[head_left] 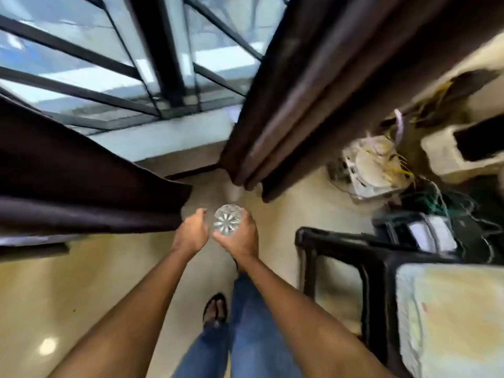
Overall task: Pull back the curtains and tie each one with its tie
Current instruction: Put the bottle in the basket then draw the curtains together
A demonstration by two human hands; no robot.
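Two dark brown curtains hang at the window. The left curtain (81, 192) spreads across the left side, its edge close to my left hand. The right curtain (294, 105) hangs bunched in folds at the upper right. My right hand (240, 236) grips a round clear cut-glass object (227, 220), perhaps a crystal tie-back piece. My left hand (192, 231) is beside it, fingers loosely curved, thumb near the glass, holding nothing that I can see. No cloth tie is visible.
A window with dark bars (163, 64) and a pale sill (169, 137) fills the top. A black chair (354, 252) with a pale cushion (450, 317) stands at the right. Clutter of wires and a fan (376, 165) lies behind it. Shiny beige floor (81, 282) lies below.
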